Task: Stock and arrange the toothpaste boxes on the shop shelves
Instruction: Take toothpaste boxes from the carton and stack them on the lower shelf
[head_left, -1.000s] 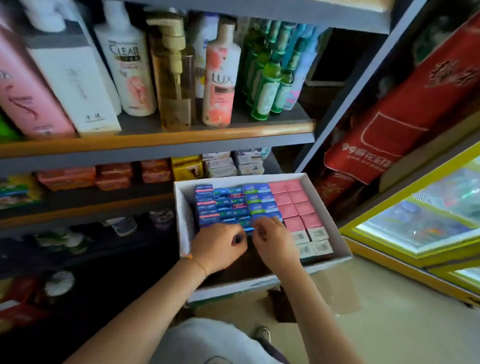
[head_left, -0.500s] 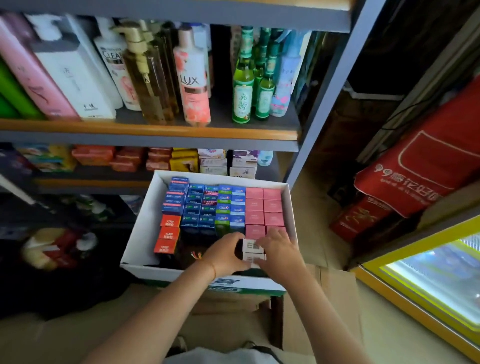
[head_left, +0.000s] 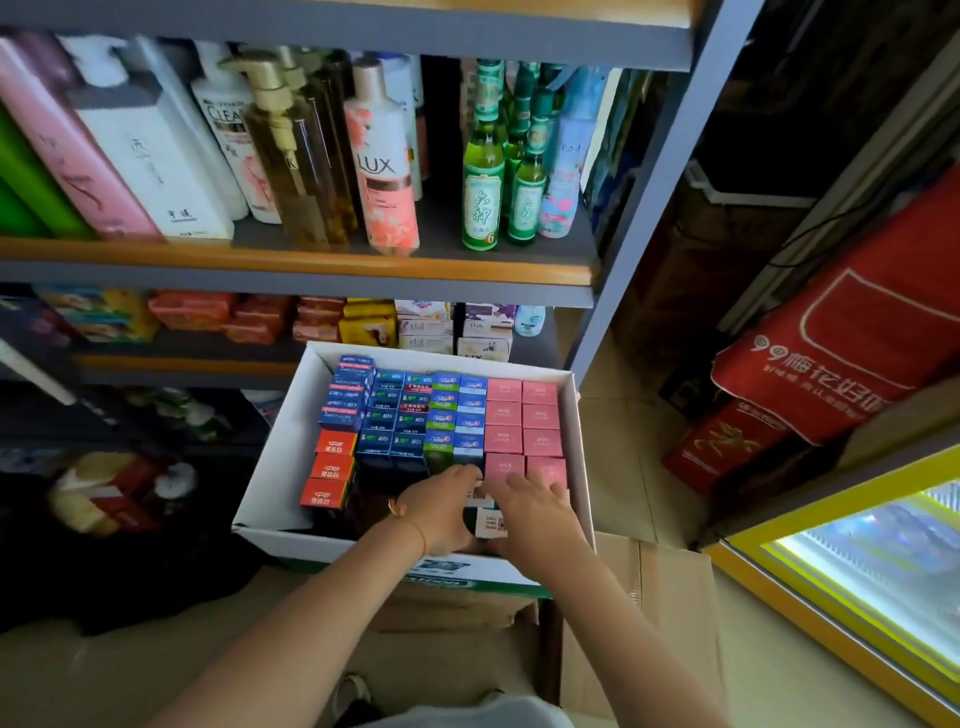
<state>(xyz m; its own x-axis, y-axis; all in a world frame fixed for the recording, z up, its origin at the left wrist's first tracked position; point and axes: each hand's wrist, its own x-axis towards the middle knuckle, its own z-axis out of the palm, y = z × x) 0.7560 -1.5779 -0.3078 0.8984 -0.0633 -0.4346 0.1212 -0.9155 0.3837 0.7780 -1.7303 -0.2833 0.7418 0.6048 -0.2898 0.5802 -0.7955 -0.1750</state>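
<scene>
An open white carton holds toothpaste boxes standing on end: blue boxes, green-and-blue boxes, pink boxes and red boxes. At the carton's near right corner stand white toothpaste boxes. My left hand and my right hand close in on these white boxes from both sides, with the fingers over their tops. The hands hide most of the white boxes.
The carton rests on a brown cardboard box in front of the shelves. The shelf above carries shampoo and green bottles; a lower shelf carries soap packs. Red bags and a yellow-framed freezer stand at the right.
My hands moved from the blue boxes in the middle of the carton to the white boxes at its near right corner. The view swung left and down.
</scene>
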